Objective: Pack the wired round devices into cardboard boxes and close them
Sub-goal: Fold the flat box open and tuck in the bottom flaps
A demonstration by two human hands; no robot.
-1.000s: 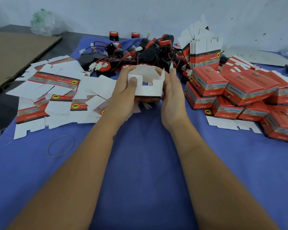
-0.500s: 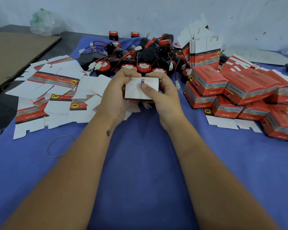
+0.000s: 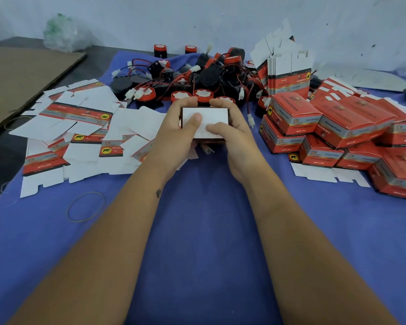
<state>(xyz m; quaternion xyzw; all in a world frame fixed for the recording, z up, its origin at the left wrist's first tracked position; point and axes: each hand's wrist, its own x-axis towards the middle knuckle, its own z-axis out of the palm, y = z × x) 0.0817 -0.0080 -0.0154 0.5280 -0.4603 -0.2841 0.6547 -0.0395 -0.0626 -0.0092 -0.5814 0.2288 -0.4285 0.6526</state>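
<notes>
Lying on the cloth: flat box blanks toward the left edge, folded boxes piling toward the right edge, wired round devices heaping along the far edge between them. Sitting near the left edge, nearer than the blanks: a rubber band. Being held over the middle, before the heap: one box, left hand and right hand gripping its sides.

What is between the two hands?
A small box, white side up. The left hand and the right hand grip it from either side, thumbs pressing on top, in the head view.
</notes>
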